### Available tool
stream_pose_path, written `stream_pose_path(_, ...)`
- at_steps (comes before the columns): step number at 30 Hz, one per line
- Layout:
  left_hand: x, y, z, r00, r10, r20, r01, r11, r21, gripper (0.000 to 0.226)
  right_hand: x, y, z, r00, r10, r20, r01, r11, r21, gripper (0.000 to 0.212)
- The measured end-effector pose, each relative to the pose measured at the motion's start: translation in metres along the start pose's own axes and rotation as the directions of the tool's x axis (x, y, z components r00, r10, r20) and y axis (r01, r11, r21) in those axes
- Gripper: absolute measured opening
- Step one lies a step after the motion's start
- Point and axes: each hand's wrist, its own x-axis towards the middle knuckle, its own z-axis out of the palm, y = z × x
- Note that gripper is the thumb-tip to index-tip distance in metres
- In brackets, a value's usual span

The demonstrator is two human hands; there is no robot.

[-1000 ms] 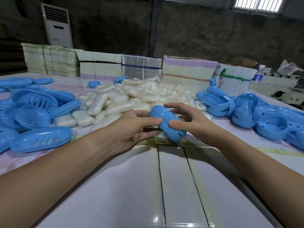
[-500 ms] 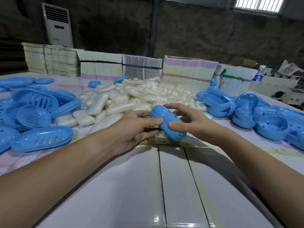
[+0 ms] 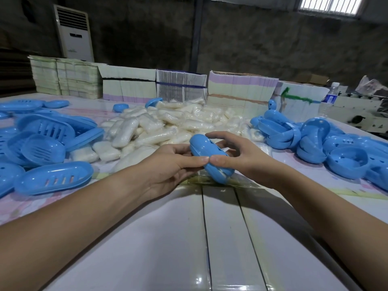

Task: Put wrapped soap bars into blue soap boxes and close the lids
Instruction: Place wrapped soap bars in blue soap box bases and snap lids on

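While both thumbs met on its top, the blue soap box (image 3: 212,157) lay slantwise between the left hand (image 3: 170,164) and right hand (image 3: 237,156), fingers curled round it.

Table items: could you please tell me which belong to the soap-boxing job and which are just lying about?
Job:
closed blue box, held by left hand and right hand
wrapped soap pile
open blue box halves

Lying about:
water bottle
air conditioner
stacked cartons

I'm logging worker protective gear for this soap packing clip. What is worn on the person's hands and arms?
Nothing is worn. The left hand and right hand are bare, without gloves, rings or a watch, and both forearms are uncovered, with no sleeve in view.
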Motion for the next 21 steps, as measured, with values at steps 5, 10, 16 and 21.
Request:
stream_pose_path(5,-0.0007,-0.0019,0.0021,1.000,-0.007,0.010,0.007,1.000,0.017,0.053,0.0007,-0.0006,0.0032,1.000,-0.007,-0.009,0.008,0.996,0.085,0.054)
stream_pose_path(10,-0.0017,-0.0014,0.0032,0.999,-0.029,-0.015,0.030,0.999,0.032,0.063,0.0036,0.0023,0.0060,0.998,-0.014,-0.053,0.022,0.985,0.169,0.051)
stream_pose_path(16,-0.0012,0.0005,0.0041,1.000,-0.013,-0.005,0.013,1.000,0.010,0.053,0.0060,0.0026,0.0085,0.995,-0.017,-0.103,0.034,0.985,0.168,0.054)
stream_pose_path(21,-0.0005,0.0014,0.0037,0.999,0.034,-0.015,-0.034,0.999,-0.007,0.054,0.0066,0.0000,0.0073,0.989,-0.043,-0.141,0.071,0.977,0.200,0.053)
